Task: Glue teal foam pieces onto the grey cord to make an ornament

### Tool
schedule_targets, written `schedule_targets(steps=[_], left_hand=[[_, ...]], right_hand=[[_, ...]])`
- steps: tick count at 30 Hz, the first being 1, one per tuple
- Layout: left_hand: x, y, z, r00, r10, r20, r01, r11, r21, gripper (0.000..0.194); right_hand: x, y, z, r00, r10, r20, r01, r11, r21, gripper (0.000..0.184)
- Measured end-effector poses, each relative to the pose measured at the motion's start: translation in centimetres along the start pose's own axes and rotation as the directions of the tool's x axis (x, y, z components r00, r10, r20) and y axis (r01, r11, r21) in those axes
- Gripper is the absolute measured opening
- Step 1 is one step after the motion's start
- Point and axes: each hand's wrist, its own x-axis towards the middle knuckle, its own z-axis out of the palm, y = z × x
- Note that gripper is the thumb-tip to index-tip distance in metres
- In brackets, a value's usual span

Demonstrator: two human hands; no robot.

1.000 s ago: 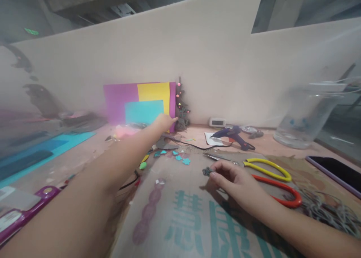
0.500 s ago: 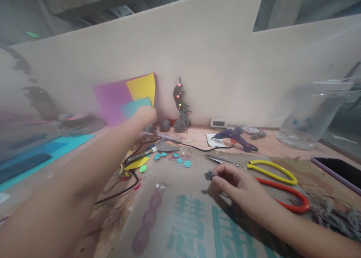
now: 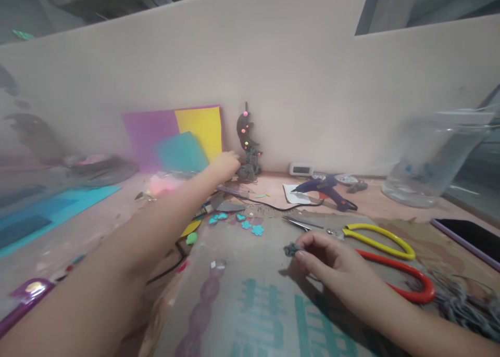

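My right hand point(image 3: 332, 258) pinches a small grey knotted tuft of yarn point(image 3: 291, 250) between thumb and fingertips, above a printed cardboard sheet point(image 3: 219, 300). My left hand point(image 3: 227, 165) reaches far forward to the wall, beside a grey yarn ball point(image 3: 247, 173). Its fingers are mostly hidden, so I cannot tell whether they grip anything. Over the yarn ball stands a dark crescent-shaped ornament point(image 3: 244, 130) dotted with coloured beads. Scissors point(image 3: 375, 240) with one yellow and one red handle lie just behind my right hand. Small blue flower cutouts point(image 3: 257, 230) rest on the cardboard's far edge.
A dark blue glue gun point(image 3: 326, 187) lies near a small white digital clock point(image 3: 301, 168). Purple, yellow and blue sheets point(image 3: 148, 136) lean on the wall. To the right are a clear water pitcher point(image 3: 425, 159), a phone point(image 3: 471, 237) and tangled grey yarn point(image 3: 464, 305).
My left hand has moved right, from in front of the blue sheet to the yarn balls, now covering one of them. My right hand stays nearly still with the yarn tuft.
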Motion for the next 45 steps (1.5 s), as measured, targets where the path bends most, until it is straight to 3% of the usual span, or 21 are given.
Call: schedule_targets(steps=[5,9,16,22,26,31,35,39,42,45], left_hand=[[2.1,1.3,1.9,0.984,-0.118,0.130,0.113,0.993,0.042,0.033],[3.2,1.0,3.3,0.963,-0.154,0.220,0.154,0.988,0.020,0.034],[3.2,0.5,3.9,0.951,-0.244,0.189,0.255,0.966,-0.036,0.035],[3.4,-0.9,2.0,0.915,-0.400,0.054,0.403,0.909,-0.108,0.034],[2.5,-0.8,-0.3,0.914,-0.399,-0.070,0.387,0.910,-0.147,0.030],[0.1,-0.2,-3.7,0.933,-0.281,-0.224,0.280,0.959,-0.038,0.033],[-0.4,0.1,-5.0,0.973,-0.100,-0.210,0.122,0.988,0.092,0.030],[-0.6,-0.2,-5.3,0.984,-0.031,-0.174,0.065,0.978,0.196,0.025],[-1.5,-1.2,-6.6,0.977,-0.018,-0.211,0.070,0.967,0.244,0.028],[-3.1,-2.6,-8.5,0.926,0.024,-0.376,0.089,0.956,0.278,0.036]], right_hand=[[-0.1,-0.4,0.0,1.000,0.007,-0.003,-0.007,0.999,-0.042,0.019],[-0.1,-0.3,0.0,1.000,0.019,0.007,-0.019,0.999,-0.027,0.017],[0.0,-0.8,0.2,0.999,0.042,0.013,-0.042,0.999,-0.008,0.017],[-0.1,-0.5,0.0,1.000,0.018,0.010,-0.017,0.998,-0.054,0.018],[0.0,-0.4,0.0,1.000,0.015,0.002,-0.015,0.999,-0.051,0.019],[-0.1,-0.3,0.0,0.999,0.028,0.017,-0.028,1.000,0.009,0.022],[0.0,0.0,0.0,1.000,0.014,0.015,-0.014,1.000,0.011,0.026],[0.1,0.3,-0.2,1.000,-0.019,0.011,0.019,1.000,-0.002,0.026],[0.2,0.1,-0.2,1.000,-0.019,0.017,0.019,1.000,0.004,0.026],[0.1,-0.2,-0.1,1.000,-0.011,0.011,0.011,1.000,0.013,0.028]])
